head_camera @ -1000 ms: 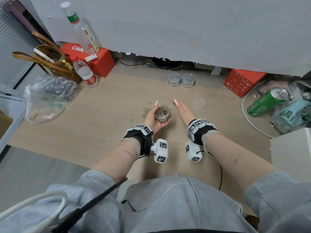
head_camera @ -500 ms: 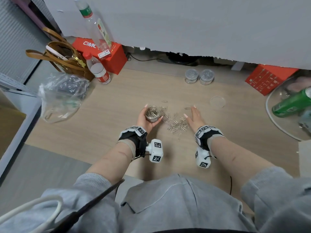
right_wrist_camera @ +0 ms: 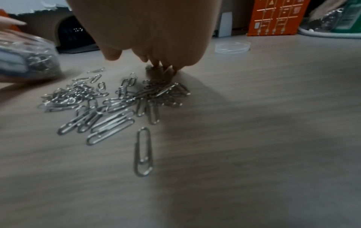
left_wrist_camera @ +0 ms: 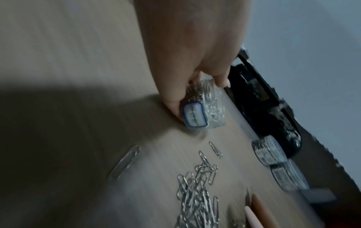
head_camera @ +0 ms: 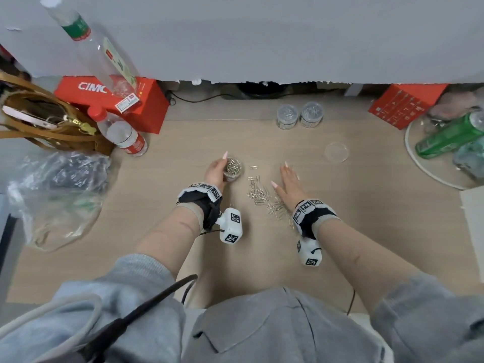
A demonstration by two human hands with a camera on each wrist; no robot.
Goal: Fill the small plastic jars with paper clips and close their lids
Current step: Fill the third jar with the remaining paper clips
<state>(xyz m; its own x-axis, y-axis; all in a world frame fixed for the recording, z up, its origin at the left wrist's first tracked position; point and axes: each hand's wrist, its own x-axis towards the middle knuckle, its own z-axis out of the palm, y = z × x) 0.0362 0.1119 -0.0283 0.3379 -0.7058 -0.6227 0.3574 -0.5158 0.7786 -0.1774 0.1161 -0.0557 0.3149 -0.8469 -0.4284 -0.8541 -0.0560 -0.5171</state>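
My left hand (head_camera: 218, 170) grips a small clear plastic jar (head_camera: 233, 169), lidless and holding silver paper clips, just left of a loose pile of paper clips (head_camera: 263, 195) on the wooden table. In the left wrist view the jar (left_wrist_camera: 207, 114) shows a blue-edged label, with my fingers (left_wrist_camera: 220, 77) curled round its top. My right hand (head_camera: 286, 179) lies palm down with straight fingers at the pile's right edge. In the right wrist view its fingertips (right_wrist_camera: 158, 66) touch the table behind the clips (right_wrist_camera: 117, 104). The jar's clear lid (head_camera: 336, 152) lies far right.
Two closed jars of clips (head_camera: 287, 117) (head_camera: 311, 114) stand at the back of the table. A water bottle (head_camera: 123, 137), red box (head_camera: 131, 100), brown bag (head_camera: 47, 121) and plastic bag (head_camera: 57, 189) crowd the left. A glass tray (head_camera: 424, 166) with a green can (head_camera: 450, 137) sits right.
My left hand has carried the jar leftward off the pile, uncovering the loose clips. My right hand has turned palm down and settled on the table beside them.
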